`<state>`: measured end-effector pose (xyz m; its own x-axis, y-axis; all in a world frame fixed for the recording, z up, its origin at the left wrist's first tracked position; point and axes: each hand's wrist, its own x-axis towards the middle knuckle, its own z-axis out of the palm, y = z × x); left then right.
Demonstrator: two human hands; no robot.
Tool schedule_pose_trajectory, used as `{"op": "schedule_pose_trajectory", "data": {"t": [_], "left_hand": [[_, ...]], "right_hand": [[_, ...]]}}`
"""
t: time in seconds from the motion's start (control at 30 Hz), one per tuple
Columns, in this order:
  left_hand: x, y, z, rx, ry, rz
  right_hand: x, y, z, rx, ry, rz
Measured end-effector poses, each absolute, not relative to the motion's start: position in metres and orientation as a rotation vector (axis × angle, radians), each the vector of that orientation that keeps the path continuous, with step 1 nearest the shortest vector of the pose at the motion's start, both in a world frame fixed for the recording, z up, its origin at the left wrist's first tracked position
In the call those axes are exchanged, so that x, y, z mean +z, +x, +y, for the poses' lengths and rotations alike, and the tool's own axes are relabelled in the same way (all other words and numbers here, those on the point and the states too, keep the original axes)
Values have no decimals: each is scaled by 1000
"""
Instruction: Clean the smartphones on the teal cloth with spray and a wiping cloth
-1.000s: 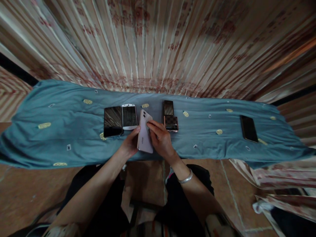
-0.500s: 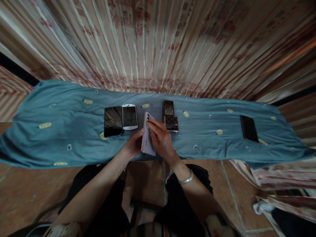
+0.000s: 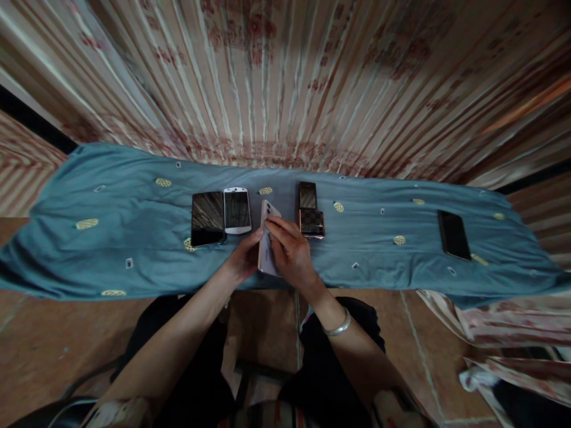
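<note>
A pale smartphone [image 3: 266, 252] is tilted up above the cloth, its back with the camera lenses turned toward me. My left hand [image 3: 247, 257] grips it along the left edge, thumb on the rim. My right hand [image 3: 292, 249] is closed, with bent fingertips pressed on the phone's back just under the lenses. Whatever those fingers may hold is hidden beneath them. To the left lie a dark-screened phone [image 3: 207, 219] and a white phone [image 3: 237, 211], side by side. On the right, a small dark phone [image 3: 307, 196] touches a checkered-patterned phone [image 3: 311, 223].
A blue cloth [image 3: 151, 238] with yellow pineapple prints covers the narrow table. Another black phone [image 3: 454, 235] lies far to the right. Behind the table hangs a pleated, patterned curtain [image 3: 276, 89]. Below the front edge are my legs and the tiled floor [image 3: 419, 345].
My right fingers have shifted very slightly on the phone's back, and the phone's lower end sits a little higher. The whole view has moved slightly; the other phones lie as before.
</note>
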<state>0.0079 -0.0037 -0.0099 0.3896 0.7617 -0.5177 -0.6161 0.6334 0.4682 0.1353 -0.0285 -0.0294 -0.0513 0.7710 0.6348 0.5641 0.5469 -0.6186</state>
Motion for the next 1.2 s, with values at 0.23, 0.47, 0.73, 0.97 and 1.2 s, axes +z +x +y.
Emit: {"op": "schedule_pose_trajectory", "data": {"t": [0.23,0.47,0.73,0.97,1.2], "left_hand": [[-10,-2,5,850,216,779],[-14,6,1,887,241,797],[-13,-1,8,903,293,805],[-15,-2,13,962,277,766],[-15,-8,14,945,318,786]], "right_hand": [[-19,129,-47,331,-1079,-1759],[-22,135,-40,326,-1135,-1719],[-5,127,-57,338,-1050,-1759],[-7,129,-60,222,-1060,-1848],[-13,134,-61,243,-1100,-1915]]}}
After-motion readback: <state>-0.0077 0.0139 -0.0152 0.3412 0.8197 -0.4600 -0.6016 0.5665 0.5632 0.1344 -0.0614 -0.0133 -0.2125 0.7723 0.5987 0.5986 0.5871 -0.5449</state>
